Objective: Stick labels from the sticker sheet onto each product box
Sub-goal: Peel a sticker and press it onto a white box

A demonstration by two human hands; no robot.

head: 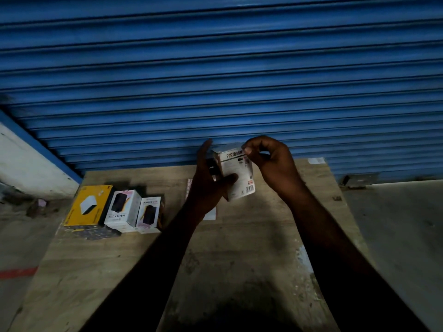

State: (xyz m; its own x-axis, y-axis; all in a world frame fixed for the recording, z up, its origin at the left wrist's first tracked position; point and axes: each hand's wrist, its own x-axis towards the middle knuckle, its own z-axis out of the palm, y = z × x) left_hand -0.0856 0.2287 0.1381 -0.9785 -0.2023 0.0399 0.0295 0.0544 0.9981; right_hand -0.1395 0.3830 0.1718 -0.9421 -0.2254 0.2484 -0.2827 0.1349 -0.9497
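Both forearms reach over the wooden surface [239,236]. Left hand [207,185] has its grip wrapped round a white box [236,173], held up; right hand [271,161] pinches at its top corner. Sticker sheet [211,214] lies underneath, three more boxes [115,209] far left.

Left hand [211,178] holds white box [237,173]; right hand [271,161] pinches its top.

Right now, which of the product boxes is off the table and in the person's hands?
The white Portronics box, gripped by the left hand with the right hand at its top corner. The yellow box and two Halley boxes stand on the table.
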